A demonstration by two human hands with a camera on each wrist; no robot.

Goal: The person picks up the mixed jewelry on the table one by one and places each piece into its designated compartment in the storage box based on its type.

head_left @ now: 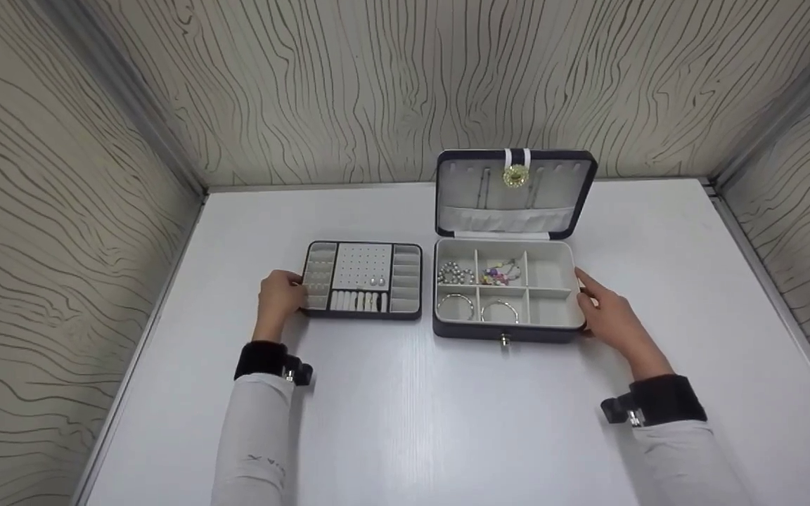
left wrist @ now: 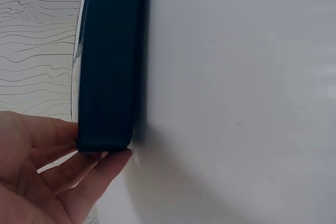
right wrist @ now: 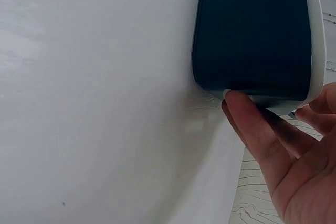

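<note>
A shallow dark-blue jewelry tray [head_left: 361, 266] with a perforated earring panel and ring rolls lies flat on the left. At its left end, my left hand [head_left: 280, 299] holds the side, with fingers at the top and bottom edges in the left wrist view. To the right stands a dark-blue jewelry box [head_left: 549, 309], lid [head_left: 553, 186] raised. My right hand [head_left: 609, 316] grips the box's right side, fingertips [right wrist: 236, 100] at its lower edge. In its compartments are a bead bracelet [head_left: 455, 274], a colourful bracelet [head_left: 502, 273] and two bangles [head_left: 500, 303].
A white table [head_left: 377, 414] carries both pieces, with wood-grain patterned walls [head_left: 349, 91] behind and at the sides. Thin necklaces [head_left: 484, 188] hang inside the lid. A gold round ornament [head_left: 515, 176] sits on the lid's strap, and a small clasp [head_left: 505, 340] is on the box's front.
</note>
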